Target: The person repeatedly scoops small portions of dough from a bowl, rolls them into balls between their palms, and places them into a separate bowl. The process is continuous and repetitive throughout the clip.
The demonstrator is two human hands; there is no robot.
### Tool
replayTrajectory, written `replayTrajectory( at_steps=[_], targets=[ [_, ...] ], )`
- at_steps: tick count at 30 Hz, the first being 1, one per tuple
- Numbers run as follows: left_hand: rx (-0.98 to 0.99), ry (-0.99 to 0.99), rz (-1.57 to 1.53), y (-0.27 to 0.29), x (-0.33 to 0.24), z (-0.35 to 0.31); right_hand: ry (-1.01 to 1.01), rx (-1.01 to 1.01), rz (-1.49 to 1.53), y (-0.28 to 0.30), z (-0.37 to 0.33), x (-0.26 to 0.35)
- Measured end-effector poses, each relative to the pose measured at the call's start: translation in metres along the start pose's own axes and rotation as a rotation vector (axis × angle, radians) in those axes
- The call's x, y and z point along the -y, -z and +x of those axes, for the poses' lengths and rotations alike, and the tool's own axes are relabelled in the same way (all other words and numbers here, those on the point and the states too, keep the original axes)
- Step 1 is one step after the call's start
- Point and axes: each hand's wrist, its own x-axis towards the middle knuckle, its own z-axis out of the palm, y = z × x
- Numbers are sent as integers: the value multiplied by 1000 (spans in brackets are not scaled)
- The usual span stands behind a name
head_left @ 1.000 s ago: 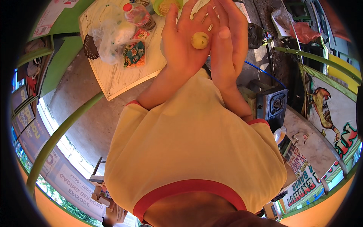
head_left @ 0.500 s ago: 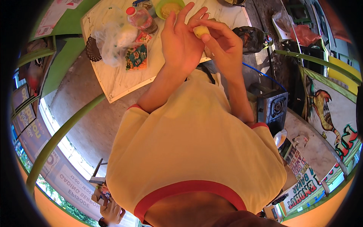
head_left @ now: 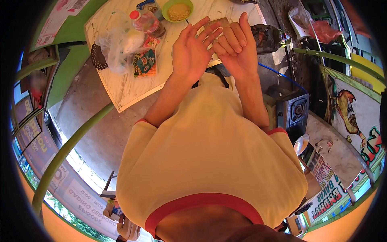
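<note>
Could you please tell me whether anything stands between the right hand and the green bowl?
Yes, in this view: the left hand, its fingers spread, crosses the straight line from the right hand to the green bowl on the table. One picture cannot settle how their heights compare.

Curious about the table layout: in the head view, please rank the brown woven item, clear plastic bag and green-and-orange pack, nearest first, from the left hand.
From the left hand:
1. Green-and-orange pack, to its left.
2. Clear plastic bag, farther left.
3. Brown woven item, leftmost.
</note>
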Motion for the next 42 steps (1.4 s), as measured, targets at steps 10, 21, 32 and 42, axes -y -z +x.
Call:
replayTrajectory(
  at_steps=[10,21,32,42],
  targets=[
    [46,56,-126,-1,12,4,287,-299,-1264,-24,-14,-11],
    [41,-94,242,-21,19,7,486,34,-1740,1,-3,15],
    [58,-454,460,-35,25,-9,492,30,-1532,-21,0,-30],
    [267,-733,655,-49,21,-20,764,-70,-1377,-28,4,-32]
  ],
)
